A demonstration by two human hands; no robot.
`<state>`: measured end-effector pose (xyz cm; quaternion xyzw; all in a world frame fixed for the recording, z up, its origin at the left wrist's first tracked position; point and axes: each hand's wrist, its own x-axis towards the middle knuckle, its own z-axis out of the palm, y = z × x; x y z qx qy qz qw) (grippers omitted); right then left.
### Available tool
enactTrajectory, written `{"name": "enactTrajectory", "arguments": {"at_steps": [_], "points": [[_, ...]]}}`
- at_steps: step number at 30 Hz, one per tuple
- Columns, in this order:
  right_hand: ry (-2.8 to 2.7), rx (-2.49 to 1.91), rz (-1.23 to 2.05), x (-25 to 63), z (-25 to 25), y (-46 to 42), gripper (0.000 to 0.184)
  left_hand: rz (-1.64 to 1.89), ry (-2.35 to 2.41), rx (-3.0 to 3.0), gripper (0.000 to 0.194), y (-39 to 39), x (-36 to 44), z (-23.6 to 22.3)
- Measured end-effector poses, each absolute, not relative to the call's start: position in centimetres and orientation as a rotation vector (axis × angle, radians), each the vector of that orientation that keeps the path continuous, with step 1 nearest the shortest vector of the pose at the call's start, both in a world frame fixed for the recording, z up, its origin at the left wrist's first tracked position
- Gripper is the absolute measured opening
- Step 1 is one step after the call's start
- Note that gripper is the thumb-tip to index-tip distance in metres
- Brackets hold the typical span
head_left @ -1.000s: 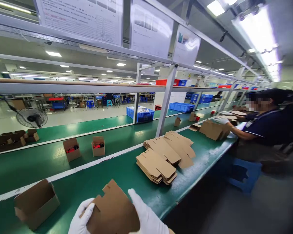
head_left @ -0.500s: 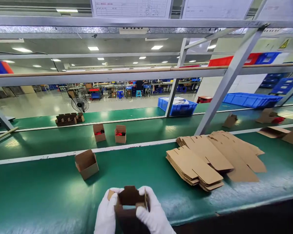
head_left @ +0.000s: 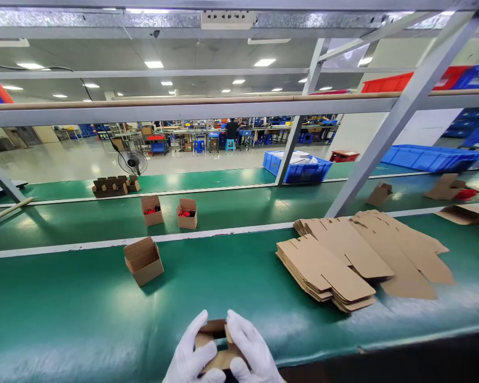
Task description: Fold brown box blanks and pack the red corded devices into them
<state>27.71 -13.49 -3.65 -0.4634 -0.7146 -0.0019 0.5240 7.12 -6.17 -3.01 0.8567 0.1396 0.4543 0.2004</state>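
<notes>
In white gloves, my left hand [head_left: 191, 351] and my right hand [head_left: 252, 348] close around a small brown cardboard box [head_left: 222, 359] at the bottom of the view. Fingers of each hand lie along the box's sides, and both thumbs press on its near flaps. A gap shows in the middle of the box between its flaps. Its lower part is hidden by my hands and the frame edge. Ahead and to the left, an open cardboard box [head_left: 144, 261] sits on the green surface [head_left: 223, 271]. Flat cardboard blanks [head_left: 327, 266] lie in stacks to the right.
Beyond a white divider, two small boxes [head_left: 187, 214] hold red and black items. Several brown boxes [head_left: 110, 186] stand farther back at left. A slanted metal post [head_left: 399, 114] rises behind the blanks. Blue bins [head_left: 297, 166] and a fan [head_left: 132, 160] are at the back.
The box in my hands has tilted, and its flaps have been drawn inward. My fingers have moved along its sides. The camera view has tipped downward; the two boxes with red items have shifted left.
</notes>
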Motion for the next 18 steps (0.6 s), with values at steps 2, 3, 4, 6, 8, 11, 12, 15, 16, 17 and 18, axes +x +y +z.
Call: {"name": "enactTrajectory", "arguments": {"at_steps": [2, 3, 4, 6, 8, 11, 12, 15, 16, 17, 18], "points": [[-1.855, -1.008, -0.098, 28.7, -2.1, -13.3, 0.05, 1.175, 0.405, 2.417, 0.042, -5.9, 6.8, -2.6], [-1.891, -0.998, -0.087, 29.0, -1.2, -13.2, 0.046, 1.162, 0.4, 2.424, 0.042, -5.9, 6.8, -2.5], [-1.914, -1.001, -0.048, 29.2, -0.2, -13.1, 0.042, 1.178, 0.381, 2.437, 0.043, -6.0, 6.7, -2.4], [-1.954, -0.985, 0.047, 29.2, 1.5, -12.9, 0.037, 1.246, 0.331, 2.497, 0.043, -6.2, 6.7, -2.1], [-2.023, -0.936, 0.094, 29.0, 2.6, -12.7, 0.034, 1.255, 0.299, 2.599, 0.041, -6.5, 6.6, -1.5], [-2.188, -0.922, 0.073, 29.0, 3.2, -12.4, 0.03, 1.106, 0.26, 2.716, 0.039, -6.6, 6.6, 0.3], [-2.239, -0.933, 0.053, 29.1, 3.2, -12.3, 0.03, 1.077, 0.248, 2.713, 0.035, -6.6, 6.7, 0.9], [-2.348, -0.963, -0.001, 29.6, 3.1, -12.0, 0.031, 1.056, 0.217, 2.7, 0.022, -6.5, 7.0, 2.8], [-2.374, -0.973, -0.007, 29.7, 3.2, -11.9, 0.031, 1.016, 0.202, 2.721, 0.021, -6.4, 7.1, 3.3], [-2.398, -0.973, -0.002, 29.9, 3.4, -11.8, 0.031, 0.952, 0.187, 2.753, 0.021, -6.3, 7.3, 3.9], [-2.418, -0.965, 0.019, 30.0, 3.8, -11.7, 0.031, 0.881, 0.182, 2.775, 0.023, -6.2, 7.4, 4.5]]}}
